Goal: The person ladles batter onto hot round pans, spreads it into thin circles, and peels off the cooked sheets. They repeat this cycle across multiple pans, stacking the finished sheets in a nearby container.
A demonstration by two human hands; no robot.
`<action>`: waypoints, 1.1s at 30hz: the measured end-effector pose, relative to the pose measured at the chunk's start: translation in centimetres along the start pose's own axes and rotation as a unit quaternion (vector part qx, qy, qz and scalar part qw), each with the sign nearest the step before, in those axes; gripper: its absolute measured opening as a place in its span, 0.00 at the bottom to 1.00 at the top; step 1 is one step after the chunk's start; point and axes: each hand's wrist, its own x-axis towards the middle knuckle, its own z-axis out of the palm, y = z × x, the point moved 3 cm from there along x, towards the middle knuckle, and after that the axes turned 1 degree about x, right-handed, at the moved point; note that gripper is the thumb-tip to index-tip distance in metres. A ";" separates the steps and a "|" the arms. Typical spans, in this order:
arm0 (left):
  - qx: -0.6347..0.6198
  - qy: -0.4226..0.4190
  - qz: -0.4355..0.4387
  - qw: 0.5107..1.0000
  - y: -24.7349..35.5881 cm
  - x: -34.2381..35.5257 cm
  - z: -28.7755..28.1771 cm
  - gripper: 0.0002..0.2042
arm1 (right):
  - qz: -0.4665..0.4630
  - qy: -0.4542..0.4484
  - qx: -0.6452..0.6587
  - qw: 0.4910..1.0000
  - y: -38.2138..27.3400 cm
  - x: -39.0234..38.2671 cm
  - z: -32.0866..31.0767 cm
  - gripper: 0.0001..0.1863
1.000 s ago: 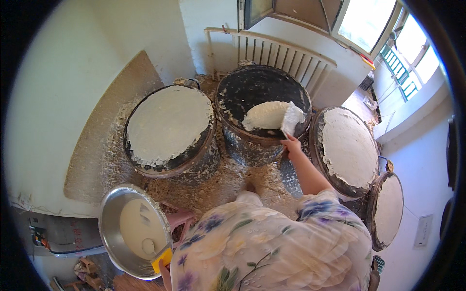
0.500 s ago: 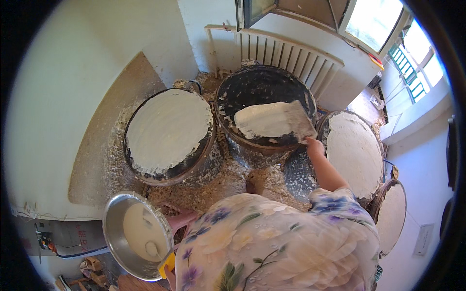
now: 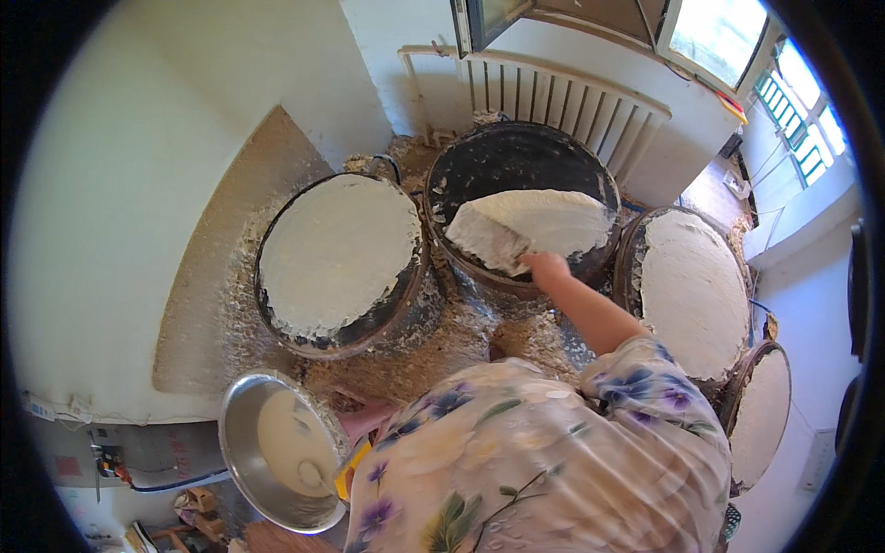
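My right hand (image 3: pixel 546 266) is closed on the handle of a flat scraper (image 3: pixel 505 247), whose wide blade lies tilted in the pale batter (image 3: pixel 553 217). That batter spreads over the near half of a round black griddle (image 3: pixel 516 152), with dark surface showing behind it. Of my left hand (image 3: pixel 367 419) only a strip of skin shows, between a metal bowl and my flowered blouse; its fingers are hidden. Pale liquid batter (image 3: pixel 286 433) fills part of the metal bowl (image 3: pixel 241 461). A ladle (image 3: pixel 310 474) dips into it, beside a yellow piece (image 3: pixel 348 472) at the rim.
Batter-covered round griddles stand at the left (image 3: pixel 336 253), at the right (image 3: pixel 693 295) and farther right (image 3: pixel 760 419). A radiator (image 3: pixel 544 92) runs along the wall behind. Dried scraps (image 3: pixel 415 346) litter the surface between the griddles. Wood pieces (image 3: pixel 198 516) lie at the lower left.
My right hand and the scraper have swept from the griddle's right edge leftward to its near middle. The batter now reaches farther right. The whole view has shifted slightly.
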 end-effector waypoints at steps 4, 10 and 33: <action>0.003 -0.059 0.018 0.998 0.8 -1.4 6.5 0.11 | 0.138 0.028 -0.080 0.987 9.6 -1.8 -1.2 0.20; 0.003 -0.209 0.035 0.977 1.6 -6.8 19.9 0.12 | 0.373 0.077 0.438 0.814 19.0 -4.1 2.3 0.24; 0.164 -0.312 -0.076 0.933 -1.5 -7.9 30.2 0.19 | 0.331 0.142 0.614 0.702 19.3 0.3 1.0 0.23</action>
